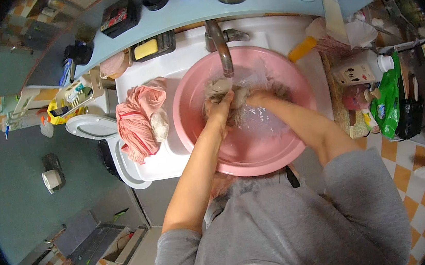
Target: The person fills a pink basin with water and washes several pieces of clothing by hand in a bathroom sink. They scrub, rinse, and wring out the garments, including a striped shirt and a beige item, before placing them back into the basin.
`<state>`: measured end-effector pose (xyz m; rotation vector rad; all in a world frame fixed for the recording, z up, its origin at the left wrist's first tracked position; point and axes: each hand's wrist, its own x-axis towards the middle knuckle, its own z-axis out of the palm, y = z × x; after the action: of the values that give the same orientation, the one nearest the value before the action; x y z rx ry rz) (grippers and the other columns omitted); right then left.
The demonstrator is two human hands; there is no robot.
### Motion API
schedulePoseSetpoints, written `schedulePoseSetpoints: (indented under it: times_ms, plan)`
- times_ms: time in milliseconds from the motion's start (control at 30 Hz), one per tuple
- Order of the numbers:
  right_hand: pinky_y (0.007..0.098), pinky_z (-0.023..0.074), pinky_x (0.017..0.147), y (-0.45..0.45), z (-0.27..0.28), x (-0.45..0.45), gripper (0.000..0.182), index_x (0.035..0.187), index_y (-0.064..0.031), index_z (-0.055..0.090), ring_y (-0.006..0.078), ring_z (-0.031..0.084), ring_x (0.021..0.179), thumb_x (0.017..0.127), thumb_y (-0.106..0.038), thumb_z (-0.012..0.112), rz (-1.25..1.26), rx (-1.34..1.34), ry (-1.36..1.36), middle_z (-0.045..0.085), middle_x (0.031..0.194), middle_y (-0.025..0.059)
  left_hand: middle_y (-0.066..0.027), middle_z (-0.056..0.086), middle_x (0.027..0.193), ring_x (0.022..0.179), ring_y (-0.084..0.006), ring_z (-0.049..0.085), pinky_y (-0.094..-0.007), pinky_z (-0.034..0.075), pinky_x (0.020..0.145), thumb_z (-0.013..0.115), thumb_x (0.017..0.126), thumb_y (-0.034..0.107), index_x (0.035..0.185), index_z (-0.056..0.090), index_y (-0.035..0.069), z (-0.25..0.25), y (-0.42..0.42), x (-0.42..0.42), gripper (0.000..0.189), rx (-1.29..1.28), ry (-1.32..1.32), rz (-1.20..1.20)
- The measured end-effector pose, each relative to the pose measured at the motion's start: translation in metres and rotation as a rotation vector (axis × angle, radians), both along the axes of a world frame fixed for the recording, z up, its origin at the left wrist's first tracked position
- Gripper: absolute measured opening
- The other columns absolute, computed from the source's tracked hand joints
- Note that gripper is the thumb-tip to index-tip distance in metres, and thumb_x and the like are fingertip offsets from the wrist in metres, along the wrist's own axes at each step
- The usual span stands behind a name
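Observation:
A large pink plastic basin (253,153) with water in it rests on the white sink (173,163). Inside it, a wet beige-grey cloth (216,87) is bunched below the spout of a metal faucet (221,46), and water runs onto it. My left hand (221,108) grips the cloth on its near left side, thumb on top. From the right, my right hand (260,98) holds another part of the same cloth, its fingertips hidden in the folds. Left of the basin lies a crumpled pink garment (137,121) beside a small white bundled cloth (160,124).
Behind the faucet runs a light blue shelf (184,13) with jars and bottles. Yellow soap (146,49) sits in a black soap dish (166,44). A white jug (361,70) and a green packet (388,102) stand right. A toilet seat (123,169) is left of the sink.

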<state>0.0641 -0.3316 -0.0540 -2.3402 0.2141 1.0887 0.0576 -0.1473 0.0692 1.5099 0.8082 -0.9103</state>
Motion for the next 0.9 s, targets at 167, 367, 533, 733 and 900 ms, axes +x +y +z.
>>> schedulePoseSetpoints:
  times_ms: [167,367,533,733,900]
  plan:
    - [0.0449,0.0542,0.090,0.005,0.048,-0.018,0.075,0.140,-0.0047,0.049,0.0255,0.063,0.109,0.074,-0.026,0.081,-0.478,0.752,-0.111,0.066,0.120,0.0131,-0.0167,0.040,0.154,0.139,-0.0389,0.039,-0.0703,0.035,0.105,0.042,0.095,0.069,0.152,0.038,0.014,-0.112,0.008,0.019,0.079,-0.500,0.251,0.215]
    - [0.0467,0.0533,0.074,0.048,0.175,-0.063,0.052,0.114,-0.0051,0.062,0.0394,0.069,0.087,0.083,-0.044,0.077,-0.010,0.651,-0.403,0.069,0.096,0.0234,-0.0185,0.049,0.147,0.140,-0.0306,0.041,-0.0446,0.029,0.118,0.040,0.100,0.050,0.150,0.041,0.005,-0.059,-0.009,0.014,0.067,-0.711,0.077,0.412]
    - [0.0477,0.0521,0.060,0.058,0.143,-0.053,0.043,0.094,-0.0076,0.071,0.0406,0.066,0.064,0.090,-0.050,0.064,-0.047,0.352,-0.758,0.067,0.073,0.0205,-0.0168,0.053,0.142,0.132,-0.0270,0.047,-0.0406,0.036,0.110,0.051,0.096,0.043,0.146,0.045,0.004,-0.071,-0.012,-0.006,0.064,-0.696,-0.044,0.378]
    - [0.0485,0.0550,0.071,0.000,0.086,-0.010,0.044,0.096,-0.0086,0.075,0.0350,0.072,0.079,0.092,-0.048,0.057,-0.079,-0.111,-0.357,0.072,0.082,0.0195,-0.0147,0.057,0.137,0.123,-0.0227,0.055,-0.0358,0.044,0.102,0.064,0.091,0.034,0.143,0.050,0.002,-0.059,0.016,-0.014,0.062,-0.346,-0.160,0.057]
    - [0.0458,0.0523,0.092,-0.034,0.020,-0.005,0.053,0.123,-0.0019,0.063,0.0342,0.066,0.106,0.093,-0.045,0.059,-0.121,-0.247,-0.561,0.066,0.113,0.0258,-0.0186,0.059,0.128,0.114,-0.0334,0.058,-0.0435,0.048,0.096,0.065,0.090,0.044,0.136,0.053,0.005,-0.017,0.038,-0.001,0.063,0.610,-0.465,-0.799]
